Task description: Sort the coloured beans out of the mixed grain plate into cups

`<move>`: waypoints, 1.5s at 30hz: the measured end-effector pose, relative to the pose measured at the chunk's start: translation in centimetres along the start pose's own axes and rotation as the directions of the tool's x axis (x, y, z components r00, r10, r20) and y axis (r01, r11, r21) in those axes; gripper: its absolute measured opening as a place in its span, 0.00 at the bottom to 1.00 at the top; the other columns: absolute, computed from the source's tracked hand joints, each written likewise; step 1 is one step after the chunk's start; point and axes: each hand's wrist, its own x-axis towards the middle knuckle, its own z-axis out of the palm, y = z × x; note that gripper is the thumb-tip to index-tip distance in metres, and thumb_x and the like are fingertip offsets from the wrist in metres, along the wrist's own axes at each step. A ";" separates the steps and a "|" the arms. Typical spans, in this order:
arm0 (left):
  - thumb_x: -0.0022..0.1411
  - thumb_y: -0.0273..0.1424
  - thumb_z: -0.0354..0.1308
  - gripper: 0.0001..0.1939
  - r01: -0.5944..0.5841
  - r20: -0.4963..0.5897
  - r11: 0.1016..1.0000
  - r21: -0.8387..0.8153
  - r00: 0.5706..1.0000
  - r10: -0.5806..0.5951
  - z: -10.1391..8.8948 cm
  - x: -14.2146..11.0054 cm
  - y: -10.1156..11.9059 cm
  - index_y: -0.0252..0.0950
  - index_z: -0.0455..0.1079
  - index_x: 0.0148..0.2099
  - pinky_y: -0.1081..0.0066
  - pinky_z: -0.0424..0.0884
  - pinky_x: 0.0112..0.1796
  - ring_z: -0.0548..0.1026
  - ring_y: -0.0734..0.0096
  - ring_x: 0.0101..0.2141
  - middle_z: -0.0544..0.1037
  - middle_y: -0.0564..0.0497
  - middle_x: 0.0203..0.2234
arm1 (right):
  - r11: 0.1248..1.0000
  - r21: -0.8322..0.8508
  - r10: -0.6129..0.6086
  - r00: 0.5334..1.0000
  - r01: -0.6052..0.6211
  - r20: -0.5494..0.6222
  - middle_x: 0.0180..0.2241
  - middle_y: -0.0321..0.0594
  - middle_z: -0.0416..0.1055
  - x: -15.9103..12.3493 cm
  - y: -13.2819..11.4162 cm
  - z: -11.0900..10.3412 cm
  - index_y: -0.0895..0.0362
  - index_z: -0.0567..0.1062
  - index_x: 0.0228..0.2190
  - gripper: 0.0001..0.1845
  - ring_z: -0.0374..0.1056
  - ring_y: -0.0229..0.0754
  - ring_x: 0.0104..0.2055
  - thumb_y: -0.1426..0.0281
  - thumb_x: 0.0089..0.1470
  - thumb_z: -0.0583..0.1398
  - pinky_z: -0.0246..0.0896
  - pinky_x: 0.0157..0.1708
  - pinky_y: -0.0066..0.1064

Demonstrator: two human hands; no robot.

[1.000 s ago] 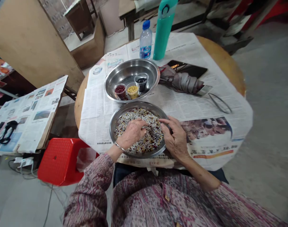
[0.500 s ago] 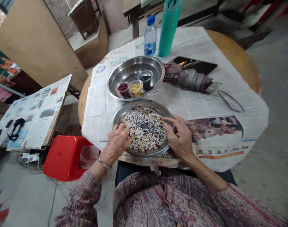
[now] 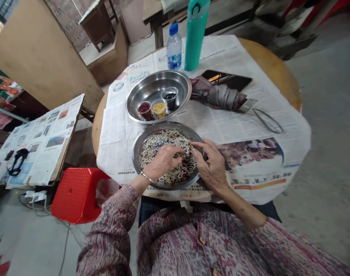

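Note:
A round metal plate (image 3: pixel 136 165) holds a spread of mixed white, yellow, dark red and black grains and beans (image 3: pixel 157 138). Over the middle of it reaches my left hand (image 3: pixel 162 160), its fingers bent down at the grains and its thumb apart from them; nothing shows in its grasp. My right hand (image 3: pixel 213 165) rests at the plate's right rim, index finger and thumb apart, fingertips over the edge of the grains. Just behind, a larger steel basin (image 3: pixel 140 90) holds three clear cups: red beans (image 3: pixel 145 108), yellow beans (image 3: pixel 159 109) and black beans (image 3: pixel 170 98).
Newspaper (image 3: pixel 114 142) covers the round table. A water bottle (image 3: pixel 174 50) and a teal flask (image 3: pixel 196 38) stand behind the basin. To the right lie a folded umbrella (image 3: pixel 221 95) and a dark tablet or phone (image 3: pixel 235 80). A red stool (image 3: pixel 74 195) stands at left.
My left hand has moved from the plate's left edge to over its middle, among the grains. My right hand stays at the right rim. The whole view has shifted slightly.

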 end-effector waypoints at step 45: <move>0.61 0.21 0.60 0.09 0.189 -0.005 0.970 -0.151 0.981 -0.192 -1.5 2.6 1.1 0.34 0.80 0.40 0.69 0.74 0.42 0.77 0.72 0.33 0.81 0.53 0.29 | 1.000 0.010 0.015 1.000 -0.015 0.025 0.49 0.46 0.76 0.1 -0.5 -0.3 0.51 0.79 0.42 0.12 0.69 0.53 0.59 0.64 0.61 0.58 0.62 0.61 0.55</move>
